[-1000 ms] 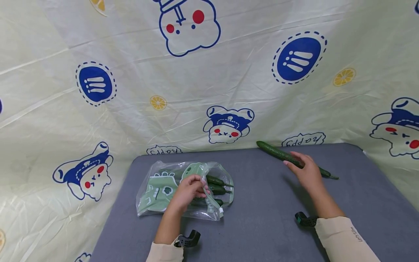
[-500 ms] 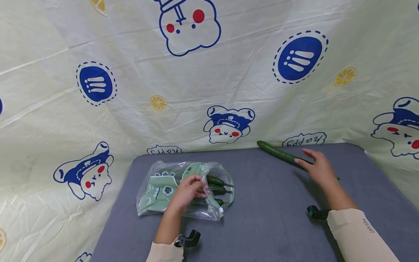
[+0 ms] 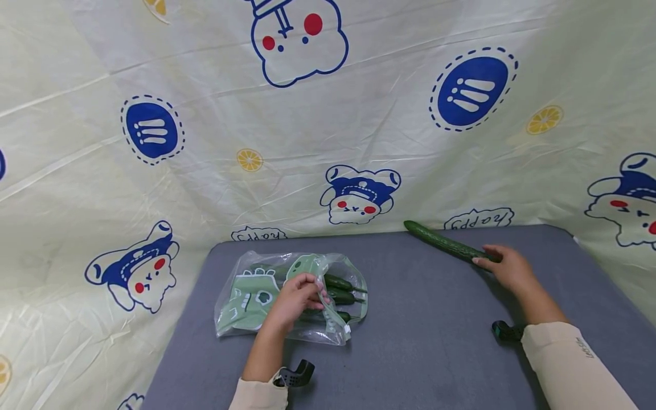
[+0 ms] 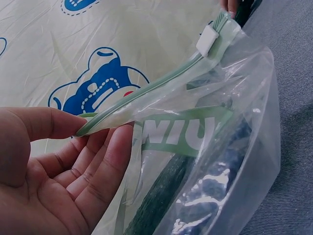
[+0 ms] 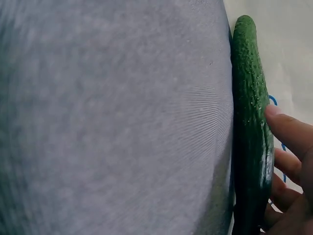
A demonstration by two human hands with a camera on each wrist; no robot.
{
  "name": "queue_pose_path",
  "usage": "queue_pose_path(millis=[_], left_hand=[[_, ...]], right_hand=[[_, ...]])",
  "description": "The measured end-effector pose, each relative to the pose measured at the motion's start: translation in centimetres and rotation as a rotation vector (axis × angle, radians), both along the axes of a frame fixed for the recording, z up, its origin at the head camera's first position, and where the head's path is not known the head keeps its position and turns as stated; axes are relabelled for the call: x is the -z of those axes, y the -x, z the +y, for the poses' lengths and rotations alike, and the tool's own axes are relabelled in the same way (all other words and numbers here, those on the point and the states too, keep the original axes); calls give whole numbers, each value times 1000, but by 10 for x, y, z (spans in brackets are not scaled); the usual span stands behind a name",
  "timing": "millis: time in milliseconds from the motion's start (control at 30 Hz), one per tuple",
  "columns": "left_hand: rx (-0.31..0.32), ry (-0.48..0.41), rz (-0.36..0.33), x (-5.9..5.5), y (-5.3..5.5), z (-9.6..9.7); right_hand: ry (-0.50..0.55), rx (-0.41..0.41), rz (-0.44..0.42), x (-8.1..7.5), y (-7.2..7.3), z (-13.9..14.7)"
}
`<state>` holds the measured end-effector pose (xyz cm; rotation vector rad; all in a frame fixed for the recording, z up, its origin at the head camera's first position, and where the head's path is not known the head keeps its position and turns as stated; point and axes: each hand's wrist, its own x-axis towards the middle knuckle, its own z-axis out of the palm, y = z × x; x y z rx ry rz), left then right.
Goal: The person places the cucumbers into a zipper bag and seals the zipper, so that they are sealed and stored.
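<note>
My left hand (image 3: 299, 299) pinches the zip edge of a clear slider bag (image 3: 241, 336) between thumb and fingers, lifting its mouth open. Green cartoon print covers the bag, and several cucumbers lie inside with stems toward the opening. A white slider (image 4: 208, 41) sits on the zip in the left wrist view. At the table's back right, a loose long cucumber (image 3: 441, 242) lies slantwise. My right hand (image 3: 512, 270) holds it near its stem end, which the hand hides; thumb and fingertips (image 5: 275, 109) are against its side in the right wrist view.
A grey cloth-covered table (image 3: 410, 341) bears everything. Behind it hangs a pale printed curtain (image 3: 287, 199), close to the loose cucumber's far tip. Dark wrist-worn devices (image 3: 296, 374) show below both hands.
My right hand has slid right along the loose cucumber from its middle to the stem end, loosening and then closing on it. The left hand and bag have stayed put.
</note>
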<state>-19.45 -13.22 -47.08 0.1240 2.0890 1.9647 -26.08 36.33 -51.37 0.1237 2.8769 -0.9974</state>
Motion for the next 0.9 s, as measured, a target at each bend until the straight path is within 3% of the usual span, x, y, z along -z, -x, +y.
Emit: queue_pose_path(millis=[167,600,900], left_hand=[[-1,3,-4,0,0,0],[-14,-1,-10,2,1,0],[-17,0,-17,2,1,-1]], right_hand=[[-41,-4,-75,1,1,3],[-64,-56,-4,4,-1,1],[-50,-66,-23,-3,-9,-3]])
